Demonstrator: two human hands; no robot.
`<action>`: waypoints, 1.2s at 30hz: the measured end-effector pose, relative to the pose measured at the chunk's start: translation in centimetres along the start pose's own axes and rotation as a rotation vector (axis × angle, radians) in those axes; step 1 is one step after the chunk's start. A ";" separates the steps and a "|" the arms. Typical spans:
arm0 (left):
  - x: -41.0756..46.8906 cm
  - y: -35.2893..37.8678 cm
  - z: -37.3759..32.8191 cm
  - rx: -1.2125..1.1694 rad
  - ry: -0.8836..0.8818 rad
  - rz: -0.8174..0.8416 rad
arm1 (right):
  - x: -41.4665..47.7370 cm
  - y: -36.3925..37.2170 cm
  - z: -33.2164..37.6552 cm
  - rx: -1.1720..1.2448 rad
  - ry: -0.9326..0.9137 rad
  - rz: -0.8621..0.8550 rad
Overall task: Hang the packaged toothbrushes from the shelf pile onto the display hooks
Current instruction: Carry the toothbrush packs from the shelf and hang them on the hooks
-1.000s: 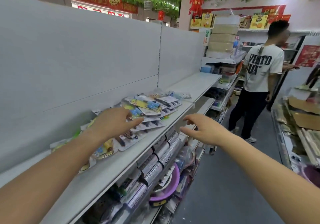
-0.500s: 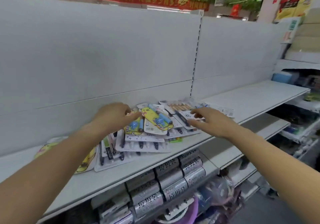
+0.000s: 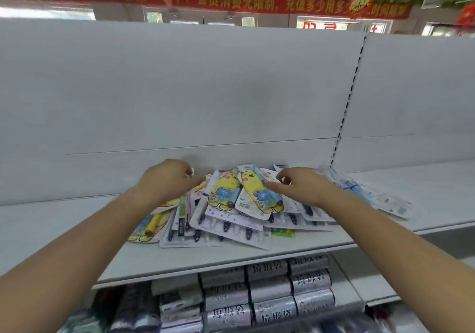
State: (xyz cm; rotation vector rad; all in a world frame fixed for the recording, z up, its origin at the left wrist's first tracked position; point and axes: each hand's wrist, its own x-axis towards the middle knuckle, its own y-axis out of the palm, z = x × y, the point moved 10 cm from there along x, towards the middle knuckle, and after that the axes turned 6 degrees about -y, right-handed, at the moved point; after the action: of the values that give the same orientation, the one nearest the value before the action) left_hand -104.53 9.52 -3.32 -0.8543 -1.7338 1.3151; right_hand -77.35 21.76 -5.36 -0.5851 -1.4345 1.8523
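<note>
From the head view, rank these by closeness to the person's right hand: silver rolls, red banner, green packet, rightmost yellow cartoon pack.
1. The rightmost yellow cartoon pack, at the fingertips of the right hand, atop the pile.
2. The green packet, at the pile's front edge.
3. The silver rolls, on the shelf below.
4. The red banner, far overhead.

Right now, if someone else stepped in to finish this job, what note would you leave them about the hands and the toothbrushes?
Left hand: rests on the left side of the toothbrush pile; whether it grips a pack is unclear.
Right hand: open, fingertips touching a yellow cartoon pack on top.
Pile: lies on the white shelf, against the back panel.
Done: no pack is hung in this view, and no hooks are in view.
Left: pick up a pack, find the hooks, hang every pack.
</note>
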 end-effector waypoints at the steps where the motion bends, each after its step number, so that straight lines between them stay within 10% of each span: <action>1: 0.0 0.1 0.1 -0.008 -0.004 -0.001 | 0.5 0.1 0.4 -0.010 -0.006 0.007; 36: -0.3 2.1 5.0 -0.037 -0.156 0.058 | 3.2 0.4 1.0 -0.024 0.071 -0.008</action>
State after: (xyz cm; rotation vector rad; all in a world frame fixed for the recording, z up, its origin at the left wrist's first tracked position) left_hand -108.70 7.53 -6.25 -0.8478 -1.8715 1.4240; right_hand -80.27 23.48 -5.23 -0.6491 -1.4129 1.7923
